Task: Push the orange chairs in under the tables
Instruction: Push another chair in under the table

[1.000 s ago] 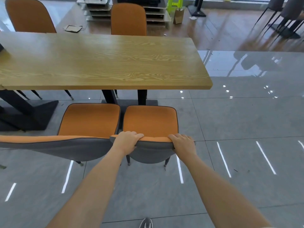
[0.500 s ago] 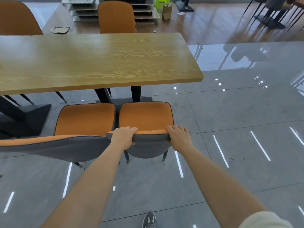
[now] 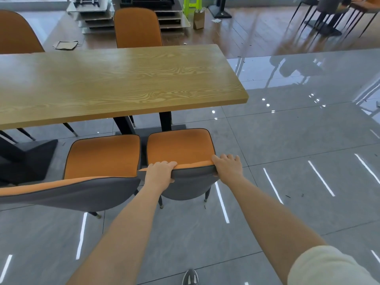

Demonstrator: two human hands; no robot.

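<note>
An orange chair (image 3: 178,148) with a grey back stands before the right end of a long wooden table (image 3: 115,83). Its seat front lies close to the table's near edge. My left hand (image 3: 159,172) grips the left part of the backrest's top edge. My right hand (image 3: 227,166) grips the right corner of the same backrest. A second orange chair (image 3: 102,156) stands just to the left, touching or nearly touching the first, its seat also out in front of the table.
Two more orange chairs (image 3: 137,27) stand behind the table's far side. The table's black base (image 3: 144,128) sits under it near the held chair. Stacked trays, a green stool (image 3: 192,3) and dark chairs (image 3: 329,15) stand far back. Glossy grey floor stretches to the right.
The held chair has slid forward towards the table, with both hands staying on its backrest. My view has moved closer to the table.
</note>
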